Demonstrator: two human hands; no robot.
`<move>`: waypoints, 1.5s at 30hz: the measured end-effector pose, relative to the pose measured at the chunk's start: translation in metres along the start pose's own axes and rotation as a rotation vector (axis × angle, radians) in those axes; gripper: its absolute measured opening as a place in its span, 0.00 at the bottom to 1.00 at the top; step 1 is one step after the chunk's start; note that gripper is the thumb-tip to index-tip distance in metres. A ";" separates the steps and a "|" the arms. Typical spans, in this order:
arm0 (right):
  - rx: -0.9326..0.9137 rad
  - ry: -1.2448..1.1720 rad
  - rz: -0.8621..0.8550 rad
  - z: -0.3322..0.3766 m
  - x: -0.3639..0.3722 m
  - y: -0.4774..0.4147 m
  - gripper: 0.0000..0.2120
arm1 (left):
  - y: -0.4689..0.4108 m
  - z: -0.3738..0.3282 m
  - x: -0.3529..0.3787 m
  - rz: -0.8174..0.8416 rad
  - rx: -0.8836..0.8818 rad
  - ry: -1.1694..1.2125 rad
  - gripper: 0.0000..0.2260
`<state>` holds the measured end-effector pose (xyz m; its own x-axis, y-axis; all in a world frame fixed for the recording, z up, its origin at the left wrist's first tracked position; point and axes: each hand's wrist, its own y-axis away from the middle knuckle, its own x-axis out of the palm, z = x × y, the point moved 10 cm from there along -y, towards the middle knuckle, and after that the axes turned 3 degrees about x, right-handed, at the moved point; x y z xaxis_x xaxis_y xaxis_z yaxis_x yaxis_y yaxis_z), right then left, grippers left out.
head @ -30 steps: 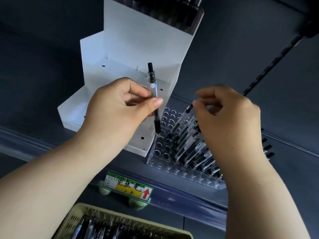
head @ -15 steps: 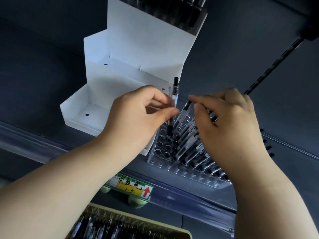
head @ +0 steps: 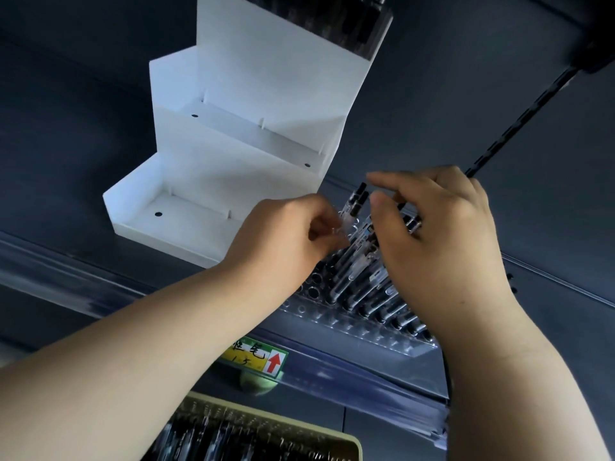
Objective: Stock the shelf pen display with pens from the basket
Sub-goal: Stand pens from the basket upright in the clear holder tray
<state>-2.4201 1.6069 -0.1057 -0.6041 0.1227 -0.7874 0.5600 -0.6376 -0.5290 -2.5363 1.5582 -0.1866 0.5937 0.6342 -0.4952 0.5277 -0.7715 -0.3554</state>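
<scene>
Shelving in dark blue-grey metal fills the view, its back panel (head: 66,78) plain and a black slotted upright (head: 519,121) running diagonally down from the top right corner. A clear plastic price rail (head: 349,374) edges the shelf front, and a yellow-green price label (head: 259,356) with handwritten characters and a red arrow is clipped to it near the middle. On the shelf, towards its left, stands a white stepped display stand (head: 233,154); its lower tiers show bare white floors with small dark holes, while the top tier holds something dark and blurred (head: 339,21). Just beside the stand, at the shelf's front edge, sits a clear pen rack (head: 319,307) drilled with rows of holes. The rack's right part is packed with leaning clear-barrelled pens (head: 362,271); holes on its left show open. The left hand (head: 289,241) pinches a clear pen with a black cap (head: 355,207) between thumb and fingers, its lower end down among the rack's holes. The right hand (head: 442,247) arches over the tops of the racked pens with bent fingers; I cannot tell whether it grips any. At the bottom edge, below the shelf, the pale yellow-green basket (head: 349,440) holds more pens (head: 213,440), blurred.
</scene>
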 end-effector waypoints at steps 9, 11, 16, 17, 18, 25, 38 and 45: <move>-0.022 -0.049 0.009 0.003 -0.001 0.000 0.15 | -0.002 0.001 0.001 0.036 -0.019 -0.056 0.09; -0.031 -0.046 0.009 0.004 -0.004 0.001 0.15 | -0.001 0.002 0.000 0.063 -0.038 -0.062 0.12; -0.051 -0.017 -0.030 0.011 -0.016 0.010 0.14 | 0.005 -0.008 -0.014 0.069 0.013 -0.117 0.14; -0.052 -0.016 -0.041 0.013 -0.018 0.014 0.14 | 0.008 -0.012 -0.018 0.064 0.047 -0.150 0.14; -0.053 -0.016 -0.052 0.014 -0.020 0.019 0.13 | 0.012 -0.016 -0.021 0.062 0.089 -0.193 0.14; -0.074 0.008 -0.045 0.019 -0.015 0.073 0.13 | 0.063 -0.049 -0.015 0.114 0.516 -0.518 0.12; 0.583 -0.019 0.444 -0.052 0.079 0.247 0.14 | 0.164 0.025 0.007 0.552 0.191 -0.726 0.14; 0.897 -0.036 0.771 -0.067 0.131 0.351 0.13 | 0.250 0.108 0.031 0.628 -0.283 -0.565 0.09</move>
<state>-2.2645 1.4500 -0.4164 -0.3041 -0.5406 -0.7844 0.1943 -0.8413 0.5044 -2.4514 1.3791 -0.3766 0.4756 -0.0788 -0.8761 0.3802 -0.8798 0.2855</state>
